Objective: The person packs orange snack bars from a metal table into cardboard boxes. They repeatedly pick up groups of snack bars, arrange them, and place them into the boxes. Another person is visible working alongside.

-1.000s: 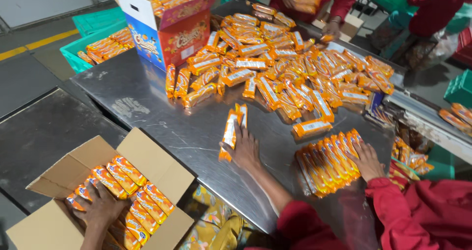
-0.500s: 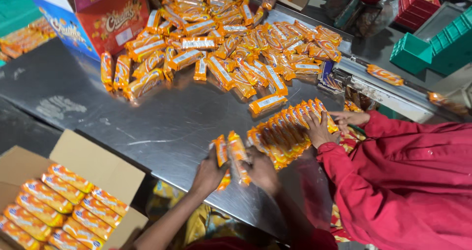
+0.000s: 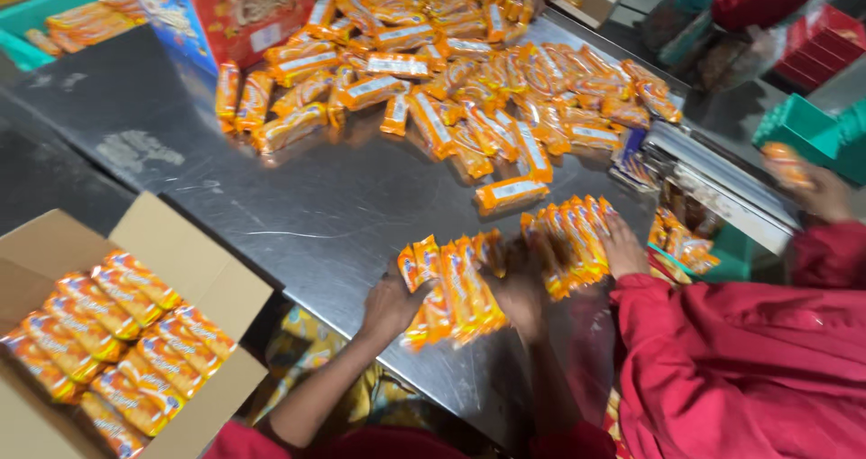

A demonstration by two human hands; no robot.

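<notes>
A: Left grip (image 3: 390,307)?

B: Half closed, fingers curled round the left end of the bundle of orange packets (image 3: 456,292), thumb on top.

A: And the right grip (image 3: 520,294)?

B: Blurred. Pressed against the right side of the same bundle; cannot tell how far the fingers curl.

A: Where exactly is the bundle?

B: At the near edge of the steel counter (image 3: 316,197), packets side by side, squeezed between both grips, lower ends resting on the metal.

A: Step in hand, at a guess?

B: Squaring up a handful, probably. Open cardboard box (image 3: 194,270) near left, already lined with rows of like packets.

A: Anything close by?

B: Just to the right, a co-worker's hand (image 3: 622,247) on a separate row of packets (image 3: 568,238). Loose heap (image 3: 469,89) farther back.

A: Next move calls for what?

B: Even pressure from both sides before any lift, so no packet slips out of the middle; also keeping well apart from the neighbouring row.
</notes>
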